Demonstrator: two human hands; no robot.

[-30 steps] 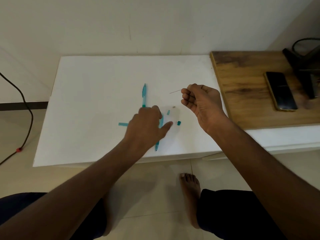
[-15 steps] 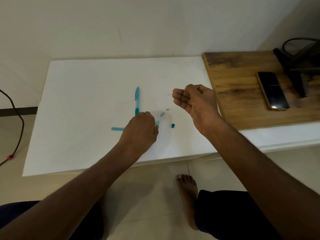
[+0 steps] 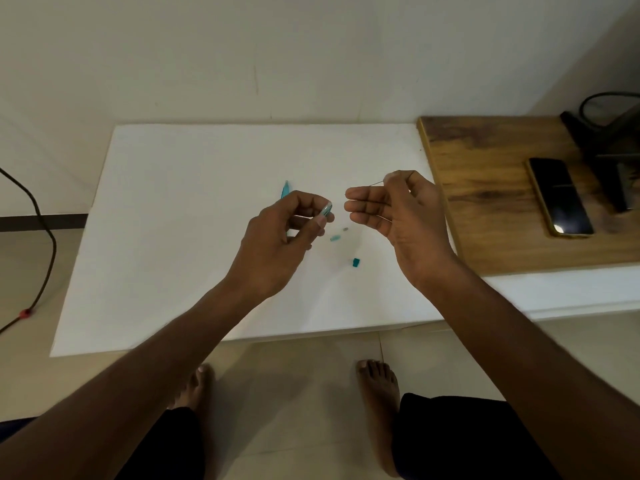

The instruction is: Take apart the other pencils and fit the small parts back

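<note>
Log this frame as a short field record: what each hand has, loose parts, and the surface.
left hand: holds teal pen barrel above the table
right hand: pinches thin refill
loose parts: teal cap; small teal piece; another teal part behind the left hand
surface: white table
aside: phone on wooden board

We see only the tip of a teal pen part (image 3: pixel 285 189) above the left hand (image 3: pixel 277 242); the rest lies behind the fingers. The piece pinched in that hand (image 3: pixel 326 209) is blurred, so we cannot tell its shape. The thin wire (image 3: pixel 375 183) in the right hand (image 3: pixel 398 209) mostly vanishes behind the fingers. The small grey bit (image 3: pixel 345 229) on the white board (image 3: pixel 173 202) is too tiny to identify. The dark stand (image 3: pixel 609 147) is cut off at the right edge.
</note>
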